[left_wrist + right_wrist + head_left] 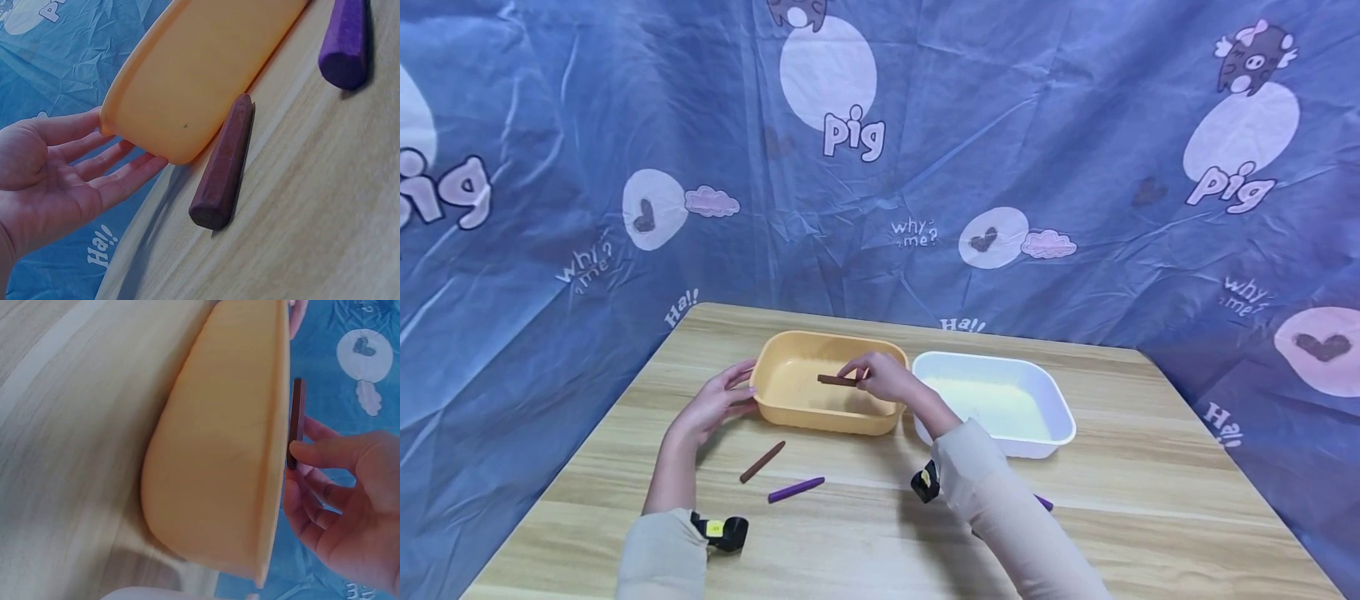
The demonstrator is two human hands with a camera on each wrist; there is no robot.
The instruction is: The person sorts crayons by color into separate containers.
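Over the orange plastic basin point(831, 421), my right hand point(887, 379) pinches a brown crayon point(837, 380) between thumb and fingers. The right wrist view shows this crayon point(297, 422) just above the basin's rim. My left hand point(713, 404) touches the basin's left end with its fingers fairly straight, the palm showing in the left wrist view. On the table in front of the basin lie another brown crayon point(223, 165) and a purple crayon point(796, 490). A second purple crayon point(1043, 502) is mostly hidden by my right forearm.
A white plastic basin point(1052, 450) stands right beside the orange one, partly behind my right arm. Both are on a wood-grain table point(1180, 500). A blue printed cloth point(925, 183) hangs behind and along the sides of the table.
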